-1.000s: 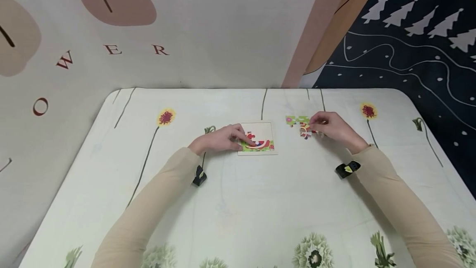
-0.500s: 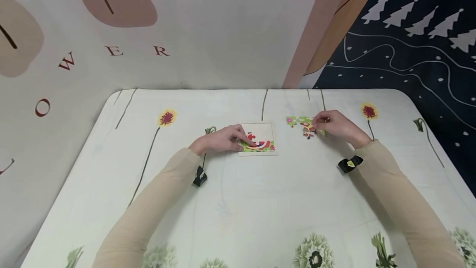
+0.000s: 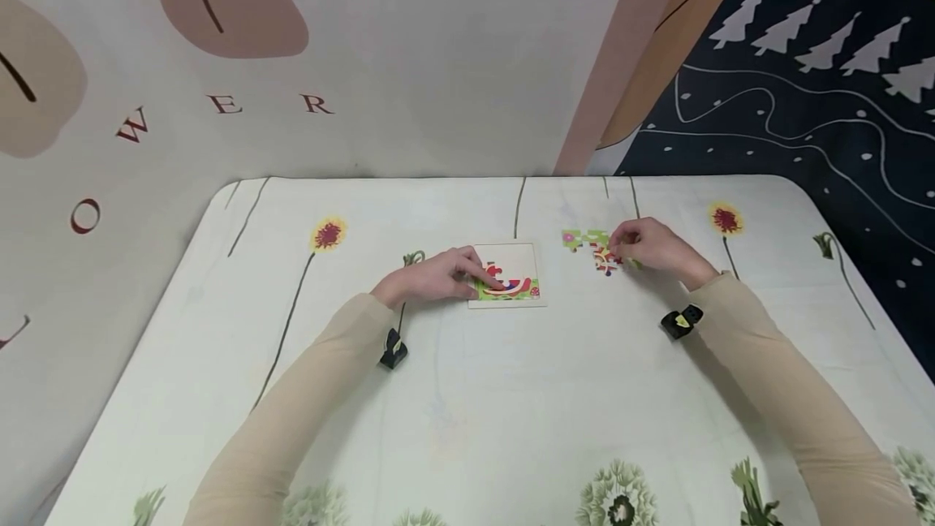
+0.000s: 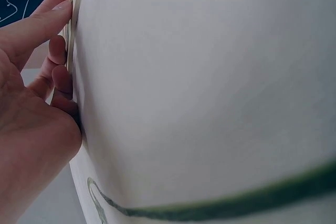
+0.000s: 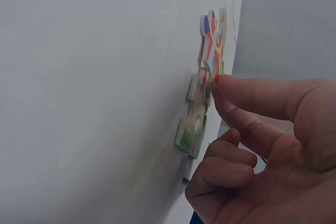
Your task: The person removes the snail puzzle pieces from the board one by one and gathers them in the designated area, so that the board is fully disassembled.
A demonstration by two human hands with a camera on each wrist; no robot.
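A shallow puzzle board [image 3: 520, 256] lies mid-table, its lower part filled with red, white and green pieces and its upper part bare. My left hand [image 3: 438, 274] rests on its left side, index finger stretched over the laid pieces; the left wrist view shows fingertips along the board's edge [image 4: 76, 3]. To the right, loose jigsaw pieces [image 3: 573, 239] lie in a cluster. Over that cluster, my right hand [image 3: 653, 250] pinches a small red puzzle piece [image 5: 217, 71] between thumb and forefinger, other fingers curled in. The fingertips hide most of that piece.
A white cloth [image 3: 475, 396] printed with flowers covers the table. Behind it hangs a pale wall cloth [image 3: 438, 104] with letters, and a dark cloth [image 3: 789, 120] with white trees is at the right. Each wrist bears a small black camera [image 3: 682, 321].
My right hand has shifted slightly right, then back left, over the loose pieces. A red and white piece under its fingers has moved and turned a little. The left hand has stayed in place.
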